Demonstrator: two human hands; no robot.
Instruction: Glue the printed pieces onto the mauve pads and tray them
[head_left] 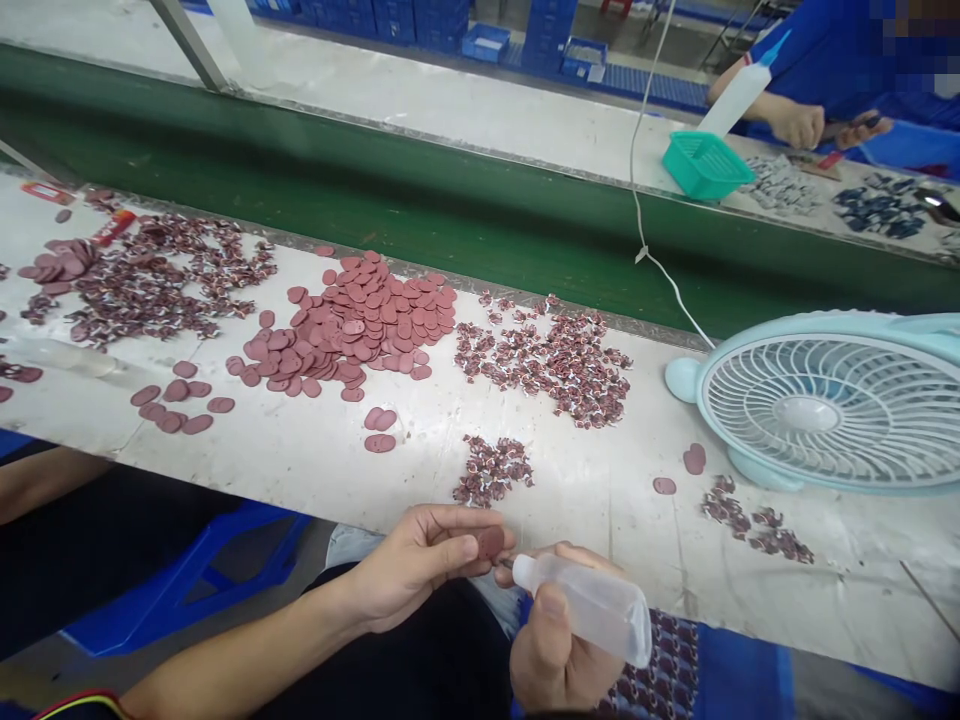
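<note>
Between thumb and fingers, my left hand (412, 568) pinches a reddish-brown oval disc (491, 543) at the table's near edge. My right hand (551, 640) grips a translucent squeeze bottle (596, 605), tilted with its nozzle toward the disc. Whether the nozzle tip touches the disc I cannot tell. Just beyond my hands lies a small heap of dark red-brown small parts (493, 470). A few loose ovals (380, 442) rest to its left, and a large pile of the same ovals (360, 318) spreads behind them.
A larger heap of small parts (559, 360) lies farther back. To the right stands a light-blue fan (810, 410) with a white cord. Rows of parts fill a blue tray (739, 665) below the edge. Across the green divider (450, 215), a co-worker's hands (799, 125) are beside a teal basket (705, 165).
</note>
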